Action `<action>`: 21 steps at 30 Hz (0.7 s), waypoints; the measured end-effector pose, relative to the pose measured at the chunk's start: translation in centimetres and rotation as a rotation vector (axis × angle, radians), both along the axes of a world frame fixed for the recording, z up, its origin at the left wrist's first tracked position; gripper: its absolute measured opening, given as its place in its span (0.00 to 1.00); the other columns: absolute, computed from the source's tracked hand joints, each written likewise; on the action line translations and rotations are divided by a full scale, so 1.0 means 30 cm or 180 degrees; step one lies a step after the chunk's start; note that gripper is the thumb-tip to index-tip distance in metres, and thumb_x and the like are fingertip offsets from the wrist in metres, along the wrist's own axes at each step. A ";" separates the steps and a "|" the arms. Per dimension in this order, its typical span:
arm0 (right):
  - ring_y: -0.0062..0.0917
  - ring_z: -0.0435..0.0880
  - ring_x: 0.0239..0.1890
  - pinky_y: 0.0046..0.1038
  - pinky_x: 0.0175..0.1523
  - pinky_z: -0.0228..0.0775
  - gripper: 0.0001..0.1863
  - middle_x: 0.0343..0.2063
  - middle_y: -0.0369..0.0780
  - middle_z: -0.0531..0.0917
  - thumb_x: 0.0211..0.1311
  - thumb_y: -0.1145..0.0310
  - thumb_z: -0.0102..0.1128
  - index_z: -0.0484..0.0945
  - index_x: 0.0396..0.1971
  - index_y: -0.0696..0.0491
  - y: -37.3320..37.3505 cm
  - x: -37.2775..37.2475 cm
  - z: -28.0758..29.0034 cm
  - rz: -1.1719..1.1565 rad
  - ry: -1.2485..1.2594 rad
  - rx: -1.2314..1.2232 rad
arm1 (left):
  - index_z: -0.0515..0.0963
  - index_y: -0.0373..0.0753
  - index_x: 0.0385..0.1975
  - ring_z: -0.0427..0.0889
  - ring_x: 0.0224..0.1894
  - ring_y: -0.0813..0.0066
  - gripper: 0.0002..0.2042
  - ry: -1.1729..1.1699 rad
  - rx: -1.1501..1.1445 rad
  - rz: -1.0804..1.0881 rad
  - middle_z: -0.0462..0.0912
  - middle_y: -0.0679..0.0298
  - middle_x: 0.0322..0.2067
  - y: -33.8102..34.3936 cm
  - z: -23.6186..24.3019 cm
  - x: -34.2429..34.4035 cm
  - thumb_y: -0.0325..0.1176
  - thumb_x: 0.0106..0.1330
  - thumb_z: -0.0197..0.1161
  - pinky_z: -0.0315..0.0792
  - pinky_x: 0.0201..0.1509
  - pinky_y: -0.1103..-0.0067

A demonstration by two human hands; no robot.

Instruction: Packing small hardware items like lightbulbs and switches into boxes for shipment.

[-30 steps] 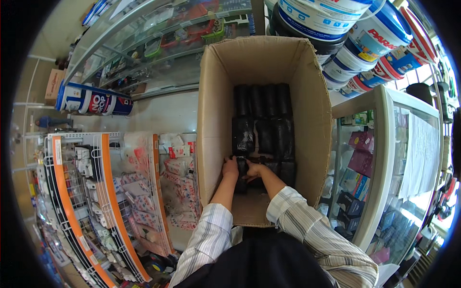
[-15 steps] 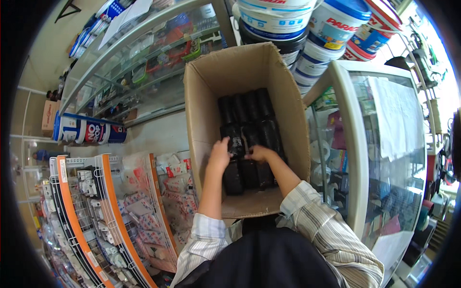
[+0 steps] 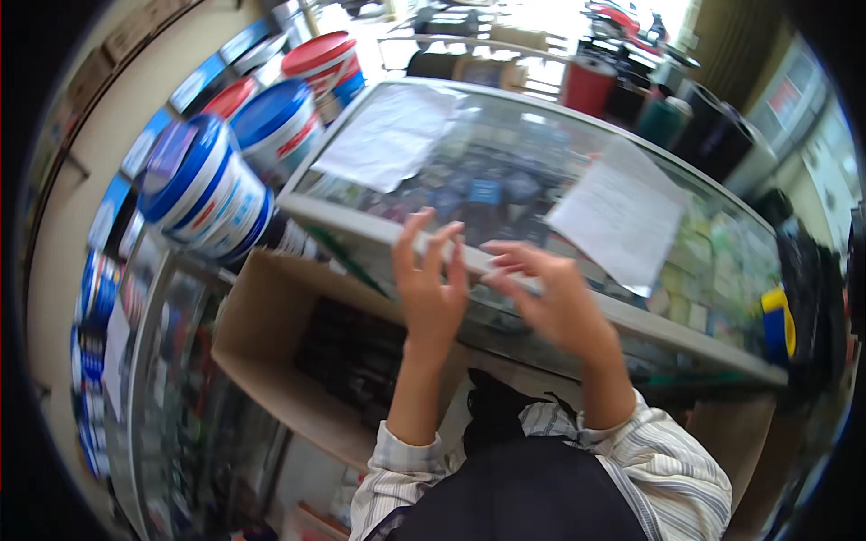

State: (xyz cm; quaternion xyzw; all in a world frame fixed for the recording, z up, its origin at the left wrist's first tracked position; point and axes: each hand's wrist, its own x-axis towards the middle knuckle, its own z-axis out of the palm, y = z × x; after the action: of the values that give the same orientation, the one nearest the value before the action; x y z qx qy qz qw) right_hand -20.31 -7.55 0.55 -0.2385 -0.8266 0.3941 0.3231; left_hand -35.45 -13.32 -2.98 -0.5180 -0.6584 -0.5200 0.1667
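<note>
"Carton (image 3: 266,311) first: what does it hold?"
"Dark packs (image 3: 347,352), low inside the carton, blurred."
"And the hands?"
"Left hand (image 3: 433,293) raised near the carton, right hand (image 3: 561,304) farther right of it; both empty, each grip loosely apart."
"Where's the bench (image 3: 686,337)?"
"Beyond and right of the carton, bearing paper sheets (image 3: 622,216)."

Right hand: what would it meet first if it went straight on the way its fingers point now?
Probably the left hand: the right hand points leftward at it across a visible gap. Depth is unclear, though, so it might pass in front or behind.
</note>
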 end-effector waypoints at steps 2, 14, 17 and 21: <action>0.38 0.79 0.47 0.34 0.51 0.68 0.19 0.41 0.44 0.81 0.57 0.60 0.59 0.76 0.46 0.54 0.058 0.231 0.022 -0.1013 -0.0248 0.0524 | 0.77 0.41 0.40 0.68 0.57 0.56 0.09 0.0187 -0.0176 -0.0916 0.72 0.57 0.51 0.081 -0.001 0.166 0.30 0.60 0.60 0.62 0.59 0.65; 0.39 0.66 0.60 0.49 0.67 0.42 0.19 0.45 0.34 0.80 0.53 0.49 0.60 0.82 0.39 0.45 0.171 0.944 -0.124 -0.1585 -0.1500 0.1381 | 0.72 0.36 0.34 0.56 0.65 0.51 0.05 0.0667 -0.1694 -0.2017 0.68 0.55 0.55 0.369 0.025 0.612 0.27 0.61 0.52 0.47 0.67 0.54; 0.37 0.67 0.59 0.50 0.67 0.40 0.17 0.42 0.32 0.82 0.52 0.51 0.61 0.83 0.36 0.45 0.218 1.129 -0.103 -0.1443 -0.1584 0.1093 | 0.70 0.37 0.41 0.57 0.65 0.55 0.11 0.1547 -0.2240 -0.2066 0.67 0.57 0.56 0.481 0.049 0.671 0.23 0.57 0.53 0.46 0.69 0.57; 0.35 0.68 0.59 0.50 0.68 0.38 0.15 0.40 0.31 0.83 0.48 0.55 0.66 0.83 0.35 0.46 0.247 1.279 -0.108 -0.1349 -0.1537 0.0956 | 0.70 0.39 0.48 0.58 0.65 0.59 0.16 0.1569 -0.1916 -0.2281 0.65 0.58 0.59 0.606 0.061 0.757 0.26 0.59 0.54 0.47 0.70 0.61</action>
State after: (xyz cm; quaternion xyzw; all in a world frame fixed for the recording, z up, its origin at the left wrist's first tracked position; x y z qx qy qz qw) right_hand 18.07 -0.13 -2.69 -0.4409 -0.8601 0.1247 0.2244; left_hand -12.76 4.86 -1.15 -0.8424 -0.5015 -0.1951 -0.0277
